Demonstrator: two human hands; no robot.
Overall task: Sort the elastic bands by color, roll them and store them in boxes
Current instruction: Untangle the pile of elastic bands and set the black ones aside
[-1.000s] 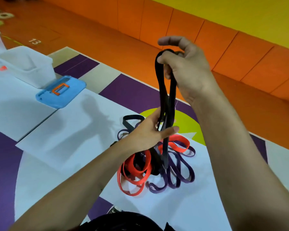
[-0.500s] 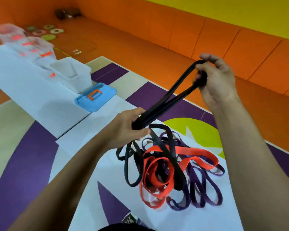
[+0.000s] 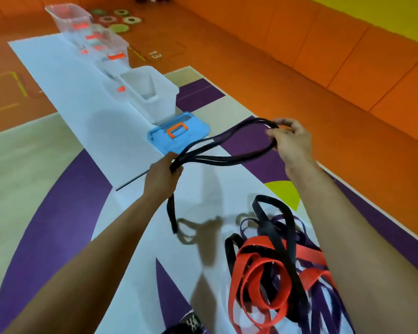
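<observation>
A black elastic band [image 3: 223, 150] is stretched in the air between both hands. My left hand [image 3: 163, 175] grips its bunched strands, and a short end hangs down below that fist. My right hand [image 3: 288, 138] pinches the far loop, further right and slightly higher. On the white sheet [image 3: 87, 112] at lower right lies a tangled pile of bands: red [image 3: 256, 283], black [image 3: 273, 225] and purple [image 3: 323, 302]. A row of clear boxes [image 3: 152, 92] with orange clips runs away along the sheet at upper left.
A blue lid [image 3: 179, 135] with an orange handle lies flat in front of the nearest box. Several round discs [image 3: 118, 20] lie on the orange floor at the far end. An orange padded wall [image 3: 348, 56] borders the right side.
The band has gone from hanging upright to lying stretched nearly level between the hands and clear of the pile. The view has swung left, showing more boxes.
</observation>
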